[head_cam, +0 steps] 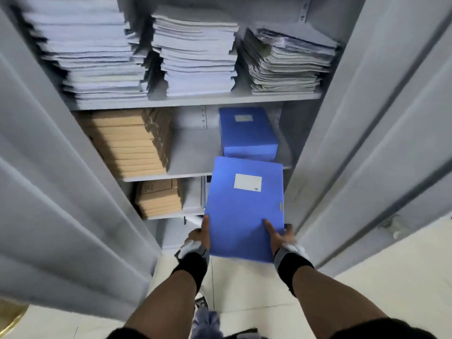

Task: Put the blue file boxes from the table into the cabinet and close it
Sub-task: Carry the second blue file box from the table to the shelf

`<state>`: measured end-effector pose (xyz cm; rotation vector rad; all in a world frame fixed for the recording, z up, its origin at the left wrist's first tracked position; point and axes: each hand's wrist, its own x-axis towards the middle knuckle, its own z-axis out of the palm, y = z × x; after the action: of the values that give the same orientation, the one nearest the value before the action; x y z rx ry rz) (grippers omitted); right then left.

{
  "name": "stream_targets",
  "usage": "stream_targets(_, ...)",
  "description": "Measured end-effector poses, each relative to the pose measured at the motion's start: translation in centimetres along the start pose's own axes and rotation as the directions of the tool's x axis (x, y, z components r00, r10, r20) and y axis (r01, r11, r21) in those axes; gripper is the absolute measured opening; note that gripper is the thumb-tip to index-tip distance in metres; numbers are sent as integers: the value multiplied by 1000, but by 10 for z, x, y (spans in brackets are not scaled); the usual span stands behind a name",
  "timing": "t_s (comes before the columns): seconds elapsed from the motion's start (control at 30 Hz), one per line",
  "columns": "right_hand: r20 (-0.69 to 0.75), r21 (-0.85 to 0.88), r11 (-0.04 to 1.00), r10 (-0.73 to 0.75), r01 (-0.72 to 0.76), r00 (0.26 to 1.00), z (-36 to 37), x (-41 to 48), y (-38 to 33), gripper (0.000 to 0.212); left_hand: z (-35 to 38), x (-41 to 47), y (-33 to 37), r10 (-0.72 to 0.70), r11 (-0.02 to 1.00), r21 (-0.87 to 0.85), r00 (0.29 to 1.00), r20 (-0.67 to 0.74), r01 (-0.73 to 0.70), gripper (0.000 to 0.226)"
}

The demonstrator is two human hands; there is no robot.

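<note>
Both my left hand [199, 237] and right hand [278, 234] clasp the blue file box [244, 209] flat by its near corners, lining it up with the stacked box [247, 133] on the shelf [193, 152].

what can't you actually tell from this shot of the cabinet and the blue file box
- Head view: label on the held blue file box is too blurred to read.
- How many boxes are in the shelved blue stack: edges blur together.
- Left hand and right hand: fingers beneath the box are hidden by it.
- Lower shelf behind the held box: covered.
- The table: out of frame.
</note>
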<state>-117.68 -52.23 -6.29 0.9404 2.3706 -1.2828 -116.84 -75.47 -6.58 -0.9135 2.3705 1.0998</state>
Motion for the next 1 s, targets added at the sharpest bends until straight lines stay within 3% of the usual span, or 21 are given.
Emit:
stream_targets(0.13, -73, 88, 996, -3, 10, 997, 2, 44, -56, 87, -8, 65, 61, 27, 1000, -8, 999, 19, -27, 101)
stream_targets(0.23, -119, 49, 999, 15, -10, 993, -3, 70, -89, 87, -8, 101, 100, 37, 999, -32, 998, 46, -35, 93)
stream_targets(0.33, -144, 35, 999, 10, -5, 989, -4, 96, -114, 81, -10, 125, 126, 4, 1000, 1, 999, 36, -4, 101)
stream_targets(0.4, -131, 60, 998, 5, 3, 991, -6, 116, -127, 81, -7, 136, 142, -21, 999, 31, 1000, -9, 22, 106)
stream_targets(0.53, -38, 117, 993, -23, 27, 999, -12, 164, -162, 78, -7, 156, 183, -69, 996, -67, 987, -142, 60, 101)
stream_targets(0.63, -32, 244, 960, -132, 136, 991, -19, 193, -187, 64, -12, 166, 222, -122, 991, -74, 986, -113, 114, 108)
stream_targets(0.7, -68, 209, 955, -202, 212, 977, -27, 217, -206, 63, -13, 179, 250, -164, 972, -185, 982, -98, 144, 103)
stream_targets(0.87, -28, 109, 954, -279, 281, 960, -33, 240, -240, 93, -16, 198, 295, -113, 834, -550, 987, -113, 33, 49)
stream_targets(0.93, 6, 100, 945, -314, 312, 949, -32, 251, -248, 100, -10, 204, 306, -72, 746, -666, 993, -99, -12, 43)
stream_targets(1.0, 50, 229, 922, -332, 313, 942, -32, 263, -260, 96, -3, 209, 311, -3, 708, -704, 997, -83, -56, 47)
